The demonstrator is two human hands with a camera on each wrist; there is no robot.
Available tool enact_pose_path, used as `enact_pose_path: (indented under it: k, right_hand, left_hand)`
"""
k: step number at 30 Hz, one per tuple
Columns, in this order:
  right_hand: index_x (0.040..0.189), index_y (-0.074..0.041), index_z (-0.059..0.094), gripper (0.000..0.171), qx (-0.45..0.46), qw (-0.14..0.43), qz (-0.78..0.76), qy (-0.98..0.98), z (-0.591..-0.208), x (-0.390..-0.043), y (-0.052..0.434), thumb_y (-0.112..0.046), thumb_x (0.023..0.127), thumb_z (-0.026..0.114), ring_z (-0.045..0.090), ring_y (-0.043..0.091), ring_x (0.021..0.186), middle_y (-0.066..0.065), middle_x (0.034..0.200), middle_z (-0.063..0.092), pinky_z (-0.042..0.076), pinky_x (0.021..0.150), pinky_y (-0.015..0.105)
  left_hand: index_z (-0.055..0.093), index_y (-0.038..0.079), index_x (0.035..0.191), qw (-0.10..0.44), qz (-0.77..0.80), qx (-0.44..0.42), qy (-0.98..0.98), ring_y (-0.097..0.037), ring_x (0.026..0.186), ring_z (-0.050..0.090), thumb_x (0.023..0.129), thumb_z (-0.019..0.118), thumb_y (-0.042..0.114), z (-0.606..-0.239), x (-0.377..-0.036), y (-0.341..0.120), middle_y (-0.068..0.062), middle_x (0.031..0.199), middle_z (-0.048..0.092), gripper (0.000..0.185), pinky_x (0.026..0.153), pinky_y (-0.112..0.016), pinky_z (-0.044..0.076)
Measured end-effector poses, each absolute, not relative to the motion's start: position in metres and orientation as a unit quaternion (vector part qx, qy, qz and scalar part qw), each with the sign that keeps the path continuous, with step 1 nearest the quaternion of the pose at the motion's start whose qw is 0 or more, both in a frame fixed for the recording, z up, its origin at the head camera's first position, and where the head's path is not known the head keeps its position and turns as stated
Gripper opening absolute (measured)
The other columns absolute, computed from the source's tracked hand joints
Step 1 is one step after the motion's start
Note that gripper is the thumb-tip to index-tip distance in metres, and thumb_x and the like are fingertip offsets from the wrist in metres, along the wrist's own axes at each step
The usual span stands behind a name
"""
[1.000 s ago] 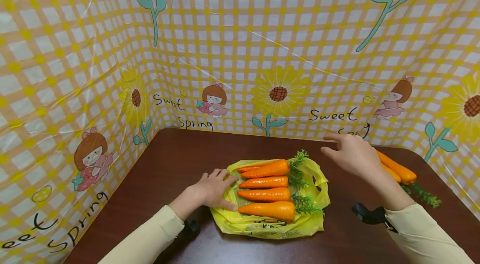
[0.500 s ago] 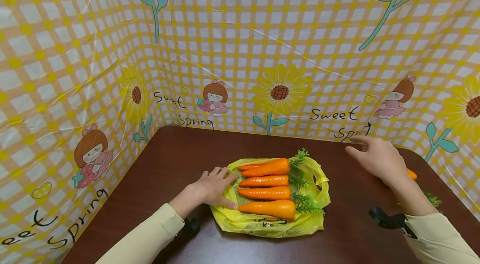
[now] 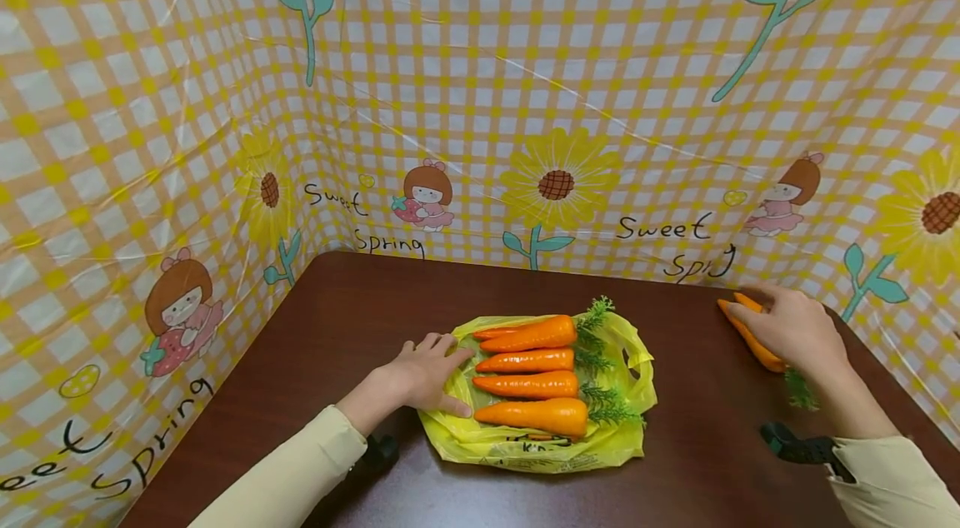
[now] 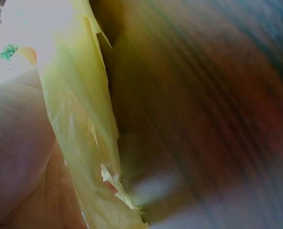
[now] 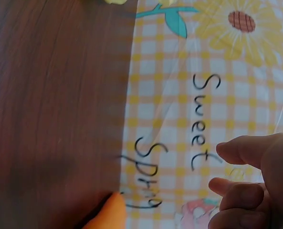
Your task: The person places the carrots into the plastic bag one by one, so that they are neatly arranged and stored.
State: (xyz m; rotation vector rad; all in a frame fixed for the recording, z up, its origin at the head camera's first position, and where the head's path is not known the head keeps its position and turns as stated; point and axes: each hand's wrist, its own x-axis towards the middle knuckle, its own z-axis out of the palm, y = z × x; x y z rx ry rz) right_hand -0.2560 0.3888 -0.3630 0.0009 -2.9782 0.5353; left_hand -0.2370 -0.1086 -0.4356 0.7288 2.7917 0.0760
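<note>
Leftmost, the left hand [image 3: 426, 374] lies flat with straight fingers pressing the near-left edge of the yellow plastic bag [image 3: 540, 449], thumb on the plastic; the left wrist view shows the same bag [image 4: 84, 143] bunched against the palm, blurred. Spread flat on the brown table [image 3: 360, 295], about centre, the bag carries four orange carrots [image 3: 528, 361] laid side by side, tips pointing left, green tops [image 3: 596, 345] to the right; the top one is tilted a little. Right of the bag, well apart from it, the right hand [image 3: 791, 328] sits over a loose carrot [image 3: 753, 341] near the table's back-right corner, fingers draped on it; whether they actually grip it, cannot tell. Its green top [image 3: 801, 389] sticks out below the wrist. Right wrist view shows loosely curled fingers [image 5: 246, 191] and an orange tip [image 5: 108, 214] at the table edge. Checked yellow backdrop [image 3: 480, 95] with sunflowers behind everything.
</note>
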Motion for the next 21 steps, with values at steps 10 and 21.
enact_pose_path:
  k: [10,21]
  right_hand:
    - [0.146,0.010,0.042,0.089,-0.036,0.024,0.169,-0.985,-0.386,-0.257,0.421,-0.065,0.098,0.047,0.051,0.062,0.105,0.045,0.137,0.042,0.047,0.067,0.053]
    - [0.146,0.011,0.039,0.096,-0.070,-0.024,0.173,-0.982,-0.400,-0.262,0.439,-0.069,0.094,0.050,0.050,0.063,0.104,0.048,0.138,0.036,0.047,0.063,0.050]
  left_hand:
    - [0.034,0.029,0.158,0.127,0.022,0.251,0.959,-0.029,0.147,0.031,0.084,0.065,0.071,-0.437,-0.237,-0.110,-0.006,0.160,0.031,0.091,0.109,-0.061,0.035]
    - [0.034,0.030,0.158,0.125,0.026,0.251,0.960,-0.029,0.147,0.031,0.084,0.065,0.070,-0.437,-0.237,-0.110,-0.006,0.160,0.032,0.090,0.110,-0.061,0.034]
